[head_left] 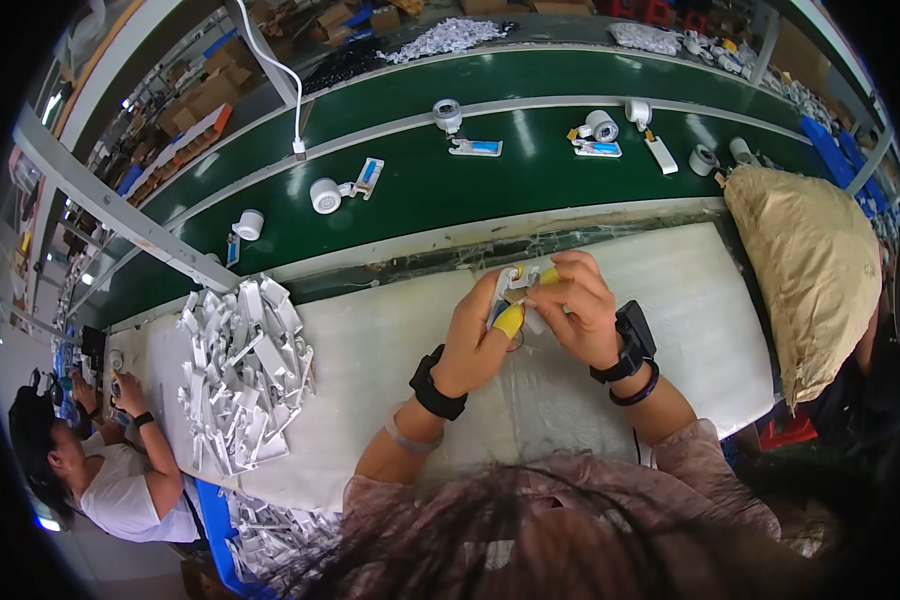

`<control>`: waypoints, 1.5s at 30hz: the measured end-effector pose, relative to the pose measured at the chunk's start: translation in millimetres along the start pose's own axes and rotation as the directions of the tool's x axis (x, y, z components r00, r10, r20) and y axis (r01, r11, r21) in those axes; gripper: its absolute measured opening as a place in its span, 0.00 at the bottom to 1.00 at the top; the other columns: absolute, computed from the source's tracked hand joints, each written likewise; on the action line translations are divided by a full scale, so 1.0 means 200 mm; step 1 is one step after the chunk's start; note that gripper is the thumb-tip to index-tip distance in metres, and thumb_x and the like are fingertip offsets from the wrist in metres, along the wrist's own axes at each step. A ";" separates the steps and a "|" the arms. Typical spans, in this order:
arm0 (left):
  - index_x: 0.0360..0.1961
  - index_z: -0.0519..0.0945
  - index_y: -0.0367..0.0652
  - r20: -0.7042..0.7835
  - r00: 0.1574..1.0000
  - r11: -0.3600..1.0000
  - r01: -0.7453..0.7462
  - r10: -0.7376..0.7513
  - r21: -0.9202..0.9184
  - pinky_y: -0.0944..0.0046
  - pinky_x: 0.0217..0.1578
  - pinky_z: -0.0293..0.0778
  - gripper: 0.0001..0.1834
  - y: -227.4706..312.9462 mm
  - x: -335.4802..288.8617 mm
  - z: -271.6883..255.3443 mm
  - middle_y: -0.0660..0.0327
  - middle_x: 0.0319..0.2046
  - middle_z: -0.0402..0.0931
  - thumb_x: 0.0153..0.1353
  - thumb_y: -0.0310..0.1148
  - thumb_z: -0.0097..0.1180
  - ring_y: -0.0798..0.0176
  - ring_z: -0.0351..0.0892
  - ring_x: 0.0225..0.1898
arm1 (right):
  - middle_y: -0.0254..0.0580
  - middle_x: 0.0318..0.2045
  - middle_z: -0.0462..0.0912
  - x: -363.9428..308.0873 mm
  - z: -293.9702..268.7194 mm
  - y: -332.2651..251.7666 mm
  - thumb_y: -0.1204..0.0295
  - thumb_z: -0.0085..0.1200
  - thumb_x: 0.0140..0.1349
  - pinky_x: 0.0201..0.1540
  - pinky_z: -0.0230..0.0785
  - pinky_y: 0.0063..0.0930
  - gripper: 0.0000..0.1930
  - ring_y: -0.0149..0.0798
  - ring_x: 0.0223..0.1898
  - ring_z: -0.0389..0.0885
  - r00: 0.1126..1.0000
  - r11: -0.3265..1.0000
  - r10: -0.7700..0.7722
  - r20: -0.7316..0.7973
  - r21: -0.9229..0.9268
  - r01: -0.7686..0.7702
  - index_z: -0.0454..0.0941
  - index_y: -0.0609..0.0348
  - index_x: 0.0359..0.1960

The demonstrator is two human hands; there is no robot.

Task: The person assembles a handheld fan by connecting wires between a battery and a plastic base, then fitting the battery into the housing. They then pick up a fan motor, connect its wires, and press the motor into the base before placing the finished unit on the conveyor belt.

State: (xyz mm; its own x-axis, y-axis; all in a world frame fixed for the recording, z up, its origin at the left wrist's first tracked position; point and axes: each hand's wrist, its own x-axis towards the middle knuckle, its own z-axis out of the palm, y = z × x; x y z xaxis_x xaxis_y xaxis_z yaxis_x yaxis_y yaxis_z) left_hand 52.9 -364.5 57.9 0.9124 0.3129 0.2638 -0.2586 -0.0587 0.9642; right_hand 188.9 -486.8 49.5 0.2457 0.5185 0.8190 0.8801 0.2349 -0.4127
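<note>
Over the padded work surface, both my hands are closed around a small white plastic part (pixel 517 284). My left hand (pixel 470 345) grips it from the left side, a yellow finger cover on its thumb. From the right, my right hand (pixel 582 315) pinches at the same part, with a yellow finger cover showing on one finger. A bit of blue shows beside the left thumb, but my fingers hide most of the part. To the left of my hands lies a heap of white plastic housings (pixel 245 375).
Beyond the work surface (pixel 670 330) runs a green conveyor belt (pixel 300 205) carrying several round white heads (pixel 326 196) with handle pieces. A brown sack (pixel 810 265) stands at right, a blue bin (pixel 213 535) at lower left. A co-worker (pixel 120 490) sits at left; a white cable (pixel 295 100) hangs down.
</note>
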 end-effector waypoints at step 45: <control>0.42 0.73 0.39 -0.509 0.821 0.965 0.236 -0.260 -0.113 0.67 0.16 0.77 0.19 -0.23 0.34 -0.63 0.60 0.27 0.78 0.72 0.46 0.41 0.67 0.77 0.19 | 0.40 0.34 0.78 -0.03 0.01 0.11 0.81 0.56 0.54 0.42 0.67 0.32 0.09 0.38 0.30 0.79 0.941 0.953 0.267 0.208 0.085 -0.290 0.76 0.57 0.37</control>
State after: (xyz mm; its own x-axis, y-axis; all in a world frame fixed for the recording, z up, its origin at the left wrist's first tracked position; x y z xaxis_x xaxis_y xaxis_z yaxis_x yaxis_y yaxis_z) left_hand 87.3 -220.1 29.1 0.6549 0.7542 -0.0484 -0.0700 0.1244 0.9898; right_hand 205.8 -482.7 34.5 0.3819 0.7216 0.5774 0.7333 0.1437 -0.6646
